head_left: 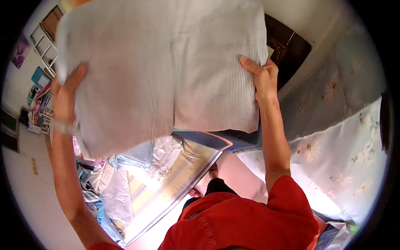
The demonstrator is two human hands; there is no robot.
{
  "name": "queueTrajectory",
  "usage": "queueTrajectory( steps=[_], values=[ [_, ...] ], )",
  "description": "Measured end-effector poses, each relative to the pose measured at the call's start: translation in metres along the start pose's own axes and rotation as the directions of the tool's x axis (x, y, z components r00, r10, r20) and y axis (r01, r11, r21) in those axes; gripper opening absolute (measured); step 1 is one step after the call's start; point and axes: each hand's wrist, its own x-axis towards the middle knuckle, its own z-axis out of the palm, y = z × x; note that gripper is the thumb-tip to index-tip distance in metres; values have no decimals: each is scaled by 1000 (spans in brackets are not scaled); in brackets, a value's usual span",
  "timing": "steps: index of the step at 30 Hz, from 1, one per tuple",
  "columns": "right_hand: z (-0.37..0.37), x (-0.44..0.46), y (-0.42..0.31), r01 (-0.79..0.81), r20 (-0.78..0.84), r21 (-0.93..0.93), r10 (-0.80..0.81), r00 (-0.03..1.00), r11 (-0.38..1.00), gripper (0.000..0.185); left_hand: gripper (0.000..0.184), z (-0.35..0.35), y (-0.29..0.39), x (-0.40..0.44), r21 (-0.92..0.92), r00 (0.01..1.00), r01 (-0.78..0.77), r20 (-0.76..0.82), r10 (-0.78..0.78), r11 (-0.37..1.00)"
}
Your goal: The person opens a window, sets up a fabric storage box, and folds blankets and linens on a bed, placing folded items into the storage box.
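A light grey waffle-knit garment (pixel 125 79) is stretched out in front of me and fills the upper middle of the view. Its lower part splits into two panels, with a fold line running up between them. My left hand (pixel 68 89) grips its left edge, thumb on the near face and the other fingers mostly hidden behind; this side is slightly blurred. My right hand (pixel 266 79) pinches the right edge the same way. Below the cloth's lower hem shows a dark blue fabric (pixel 241 141) with a pink trim.
Below left, a bed with a striped mat (pixel 183 162) bears a heap of clothes (pixel 118 187). A floral curtain (pixel 316 154) hangs at right. Dark wooden furniture (pixel 291 46) stands behind the garment. A white rack (pixel 46 118) with assorted items is at far left.
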Motion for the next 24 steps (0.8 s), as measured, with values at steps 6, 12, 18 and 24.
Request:
queueTrajectory(
  steps=[6, 12, 18, 24],
  values=[
    [-36, 44, 70, -221, -124, -81, 210, 970, 972, 49, 44, 119, -29, 141, 38, 769, -7, 639, -19, 999],
    [-48, 65, 133, -278, -163, -569, 225, 961, 774, 41, 48, 241, -137, 192, 586, 812, -442, 584, 24, 680],
    [-36, 92, 185, -194, -42, -901, 367, 929, 387, 40, 48, 279, -199, 182, 782, 829, -377, 524, -196, 497],
    [-32, 108, 273, -209, -87, -974, 709, 700, 87, 35, 36, 333, -272, 125, 852, 691, -163, 458, -559, 497]
  ],
)
